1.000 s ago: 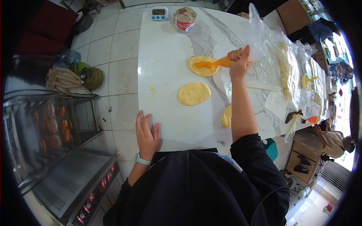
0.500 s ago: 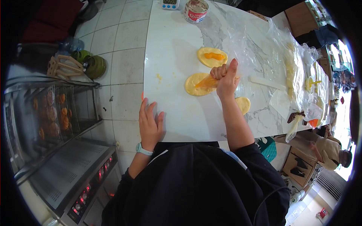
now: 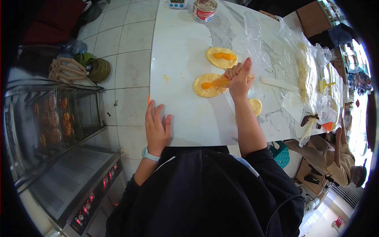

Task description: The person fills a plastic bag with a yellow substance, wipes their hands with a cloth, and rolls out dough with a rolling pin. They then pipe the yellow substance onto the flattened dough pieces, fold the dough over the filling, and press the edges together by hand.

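Observation:
My right hand (image 3: 239, 81) is closed around a clear piping bag (image 3: 222, 82) of orange filling, its tip over a flat dough round (image 3: 207, 91). A blob of orange filling shows on that round at the tip. Just behind it lies another dough round (image 3: 213, 61) with an orange strip of filling on top. A third, plain round (image 3: 256, 106) is partly hidden by my right forearm. My left hand (image 3: 156, 128) rests with fingers spread at the left edge of the marble table (image 3: 189, 122), holding nothing.
A can (image 3: 204, 10) and a timer (image 3: 177, 3) stand at the back. A white strip (image 3: 279, 84) and plastic sheets (image 3: 290, 51) lie to the right. At far right is another person (image 3: 337, 160). An oven (image 3: 75, 185) and a rack (image 3: 55, 114) stand left.
Orange filling has come out onto the nearer dough round. My right hand has shifted slightly right and back. The person at far right has changed posture, with an arm raised.

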The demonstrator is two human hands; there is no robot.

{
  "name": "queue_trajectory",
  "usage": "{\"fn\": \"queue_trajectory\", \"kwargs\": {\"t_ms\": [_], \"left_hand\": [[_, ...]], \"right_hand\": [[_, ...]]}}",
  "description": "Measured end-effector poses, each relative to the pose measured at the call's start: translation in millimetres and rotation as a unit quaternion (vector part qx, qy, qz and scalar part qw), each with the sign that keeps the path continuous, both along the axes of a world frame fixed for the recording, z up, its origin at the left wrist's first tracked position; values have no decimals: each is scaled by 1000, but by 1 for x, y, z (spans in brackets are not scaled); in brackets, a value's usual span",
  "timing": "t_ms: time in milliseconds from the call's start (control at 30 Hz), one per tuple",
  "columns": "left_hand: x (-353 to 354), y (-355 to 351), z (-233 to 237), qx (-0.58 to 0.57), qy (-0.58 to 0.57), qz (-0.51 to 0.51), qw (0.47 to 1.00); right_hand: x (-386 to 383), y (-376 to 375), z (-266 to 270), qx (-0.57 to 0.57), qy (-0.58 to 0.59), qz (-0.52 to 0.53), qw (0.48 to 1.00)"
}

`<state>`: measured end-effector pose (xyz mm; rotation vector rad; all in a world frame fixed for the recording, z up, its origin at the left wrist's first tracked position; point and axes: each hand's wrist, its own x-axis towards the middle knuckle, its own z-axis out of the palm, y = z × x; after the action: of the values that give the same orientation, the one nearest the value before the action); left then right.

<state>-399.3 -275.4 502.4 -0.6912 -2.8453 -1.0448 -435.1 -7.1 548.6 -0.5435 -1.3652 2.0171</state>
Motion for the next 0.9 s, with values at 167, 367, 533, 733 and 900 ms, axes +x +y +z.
{"fn": "queue_trajectory", "kwargs": {"t_ms": [167,367,533,733,900], "left_hand": [[0,0,-2,-1,6,-2,1000],[0,1,0,12,-2,0,1000],[1,0,-1,8,2,0,1000],[0,0,-3,11,3,-2,1000],[-1,1,-2,3,22,-3,1000]], "right_hand": [[3,7,1,8,-7,-14,1000],[5,17,-5,-1,-25,-27,999],[6,21,-3,-3,-32,-32,999],[13,20,-13,144,32,3,989],[29,37,39,215,74,41,973]]}}
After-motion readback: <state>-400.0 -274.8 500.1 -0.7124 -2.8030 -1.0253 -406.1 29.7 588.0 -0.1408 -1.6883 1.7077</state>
